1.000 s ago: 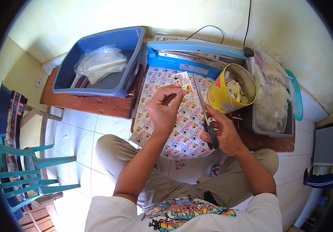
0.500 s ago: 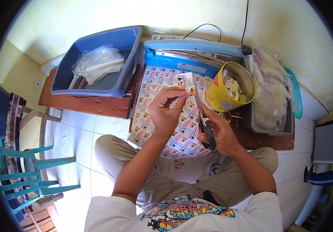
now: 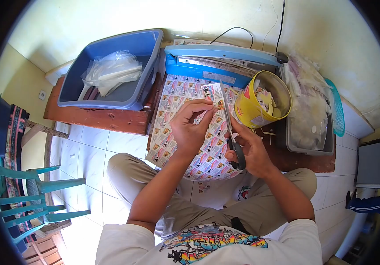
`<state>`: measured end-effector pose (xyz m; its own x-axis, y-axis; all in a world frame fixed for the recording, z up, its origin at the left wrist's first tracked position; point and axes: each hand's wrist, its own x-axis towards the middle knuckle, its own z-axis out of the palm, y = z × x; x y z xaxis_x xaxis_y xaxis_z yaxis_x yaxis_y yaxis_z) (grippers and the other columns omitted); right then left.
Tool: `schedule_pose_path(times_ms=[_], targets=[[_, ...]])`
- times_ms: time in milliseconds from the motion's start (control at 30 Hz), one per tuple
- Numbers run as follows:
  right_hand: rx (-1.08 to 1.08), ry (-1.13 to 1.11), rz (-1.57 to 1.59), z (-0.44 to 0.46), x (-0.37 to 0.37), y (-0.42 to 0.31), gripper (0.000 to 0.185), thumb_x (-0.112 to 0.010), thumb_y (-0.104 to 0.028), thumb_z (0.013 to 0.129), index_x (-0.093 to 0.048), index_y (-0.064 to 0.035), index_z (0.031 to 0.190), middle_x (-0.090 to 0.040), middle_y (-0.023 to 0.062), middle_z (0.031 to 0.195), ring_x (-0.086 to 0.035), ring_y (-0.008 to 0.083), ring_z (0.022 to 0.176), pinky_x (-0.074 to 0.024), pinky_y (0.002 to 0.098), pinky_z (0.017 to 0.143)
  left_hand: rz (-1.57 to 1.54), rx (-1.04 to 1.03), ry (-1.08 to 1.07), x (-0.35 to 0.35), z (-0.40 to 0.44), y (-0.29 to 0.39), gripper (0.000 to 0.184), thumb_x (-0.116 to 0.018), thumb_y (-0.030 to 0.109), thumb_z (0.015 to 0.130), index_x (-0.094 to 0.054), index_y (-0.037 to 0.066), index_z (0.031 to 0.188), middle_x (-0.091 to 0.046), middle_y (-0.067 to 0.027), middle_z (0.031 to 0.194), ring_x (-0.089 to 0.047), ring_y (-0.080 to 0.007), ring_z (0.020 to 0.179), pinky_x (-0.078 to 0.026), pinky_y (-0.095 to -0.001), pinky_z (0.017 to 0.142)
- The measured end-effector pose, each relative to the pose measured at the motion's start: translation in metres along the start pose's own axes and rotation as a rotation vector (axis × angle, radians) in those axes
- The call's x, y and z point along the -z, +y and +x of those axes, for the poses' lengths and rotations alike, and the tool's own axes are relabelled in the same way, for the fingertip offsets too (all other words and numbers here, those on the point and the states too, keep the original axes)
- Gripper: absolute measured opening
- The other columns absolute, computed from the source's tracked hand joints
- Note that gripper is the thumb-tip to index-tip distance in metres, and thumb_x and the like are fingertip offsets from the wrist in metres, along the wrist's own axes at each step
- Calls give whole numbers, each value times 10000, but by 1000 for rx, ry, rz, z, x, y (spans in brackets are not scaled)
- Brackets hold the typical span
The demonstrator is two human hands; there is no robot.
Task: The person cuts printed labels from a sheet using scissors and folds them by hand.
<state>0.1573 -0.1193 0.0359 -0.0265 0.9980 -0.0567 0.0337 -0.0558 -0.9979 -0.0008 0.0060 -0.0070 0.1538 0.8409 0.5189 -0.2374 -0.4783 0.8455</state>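
Observation:
Between the thumb and forefinger of my left hand (image 3: 191, 126) is a small printed label (image 3: 212, 92), held upright over a large sheet of the same printed labels (image 3: 174, 95). My right hand (image 3: 252, 152) grips scissors (image 3: 237, 152) by their black handles. The scissor blades point away from me and lie along the right edge of the small label. Whether the blades are fully closed is hard to tell. A yellow tin (image 3: 249, 108) with paper scraps inside stands just right of the blades.
Behind the sheet lies a blue sealer-like device (image 3: 185, 67) with a long arm. A blue tub (image 3: 103, 105) with clear plastic bags is at the left. At the right, a grey tray (image 3: 309, 151) holds filled plastic bags. Green chair (image 3: 44, 186) at far left.
Since one second ago, the scissors and my right hand have moved slightly left, and the blades have come alongside the label. My left hand has barely shifted.

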Motion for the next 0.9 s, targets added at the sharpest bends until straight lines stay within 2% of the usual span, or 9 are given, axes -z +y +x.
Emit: schedule_pose_path(times_ms=[633, 900], targets=[[-7, 6, -22, -1, 0, 3, 1000, -874, -60, 832, -315, -134, 1658, -504, 92, 1387, -591, 158, 1105, -603, 287, 899, 27, 20, -8, 0, -1, 3, 203, -768, -143, 858, -726, -36, 1025, -704, -144, 1151, -724, -194, 1053, -629, -302, 918], [30, 16, -46, 0, -2, 5, 1025, -868, -4, 816, -301, -133, 1660, -512, 90, 1333, -611, 143, 1031, -619, 267, 872, 43, 18, -10, -1, -2, 4, 198, -768, -140, 860, -726, -39, 1025, -704, -145, 1150, -725, -194, 1047, -630, -302, 913]])
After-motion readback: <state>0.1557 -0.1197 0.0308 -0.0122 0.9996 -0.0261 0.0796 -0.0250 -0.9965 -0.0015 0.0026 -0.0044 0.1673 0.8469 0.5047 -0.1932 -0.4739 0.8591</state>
